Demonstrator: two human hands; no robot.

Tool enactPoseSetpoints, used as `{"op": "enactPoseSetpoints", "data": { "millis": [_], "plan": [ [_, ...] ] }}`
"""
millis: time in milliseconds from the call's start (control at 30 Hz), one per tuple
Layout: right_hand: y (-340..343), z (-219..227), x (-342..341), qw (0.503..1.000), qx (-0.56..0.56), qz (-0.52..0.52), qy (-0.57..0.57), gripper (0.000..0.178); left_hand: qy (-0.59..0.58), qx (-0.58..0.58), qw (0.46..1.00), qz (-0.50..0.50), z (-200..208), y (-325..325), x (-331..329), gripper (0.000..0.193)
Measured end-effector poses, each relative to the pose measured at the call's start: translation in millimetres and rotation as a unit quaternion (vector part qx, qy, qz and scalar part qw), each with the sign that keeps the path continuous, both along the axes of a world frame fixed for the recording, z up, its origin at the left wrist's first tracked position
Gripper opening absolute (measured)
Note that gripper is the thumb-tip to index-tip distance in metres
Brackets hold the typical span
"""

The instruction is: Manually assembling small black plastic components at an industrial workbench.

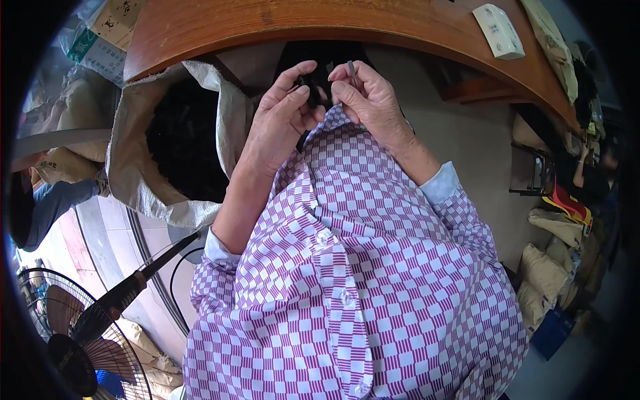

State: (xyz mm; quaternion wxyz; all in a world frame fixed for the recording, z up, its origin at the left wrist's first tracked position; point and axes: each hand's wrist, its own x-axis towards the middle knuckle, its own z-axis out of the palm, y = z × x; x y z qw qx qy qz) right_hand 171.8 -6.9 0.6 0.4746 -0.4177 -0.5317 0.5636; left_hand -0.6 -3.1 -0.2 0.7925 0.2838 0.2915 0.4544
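Observation:
In front of my chest, below the table edge, my left hand [283, 110] closes its thumb and fingers on a small black piece [312, 91]. The piece is partly hidden by the fingers, and its exact kind is unclear. Close beside it, my right hand [375, 107] pinches a thin grey strip-like tool [352, 69] between thumb and fingers. Most of that tool is covered by the hand. To the left of my left forearm stands an open white woven sack [230, 107], with a heap of small black pieces [183, 140] inside.
A brown wooden table [300, 17] curves across the far side, with a white box [499, 31] at its right. A black fan [80, 340] stands at lower left. Cardboard boxes [117, 20] are at upper left, and several filled sacks [543, 280] line the right.

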Motion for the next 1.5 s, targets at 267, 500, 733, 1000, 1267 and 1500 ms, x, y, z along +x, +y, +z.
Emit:
{"op": "enactPoseSetpoints", "data": {
  "millis": [267,500,733,1000,1267,1500],
  "plan": [
    [0.3,-9.4,8.2,1.000,0.020,-0.001,-0.014,0.014,-0.002,-0.022,1.000,0.013,-2.8,0.3,-0.7,0.033],
    [1.1,-10.3,9.0,0.997,-0.038,0.020,0.071,0.021,-0.008,-0.013,0.999,-0.034,0.6,-3.2,2.4,0.034],
    [0.7,-0.1,16.6,0.951,-0.172,0.164,0.196,0.024,-0.091,0.020,0.984,-0.152,-2.8,-2.9,-4.7,0.035],
    [4.9,-7.2,11.7,0.995,-0.035,0.051,-0.081,0.023,0.273,0.240,0.926,-0.102,2.6,-3.6,1.2,0.034],
    [-7.4,22.9,-10.7,0.982,-0.175,0.034,0.059,0.037,0.318,0.282,0.902,0.067,1.6,-3.4,4.8,0.033],
    [-9.4,18.3,-14.6,0.979,-0.180,0.052,0.084,0.039,0.295,0.274,0.912,0.083,-0.4,-3.4,7.6,0.031]
  ]
}}
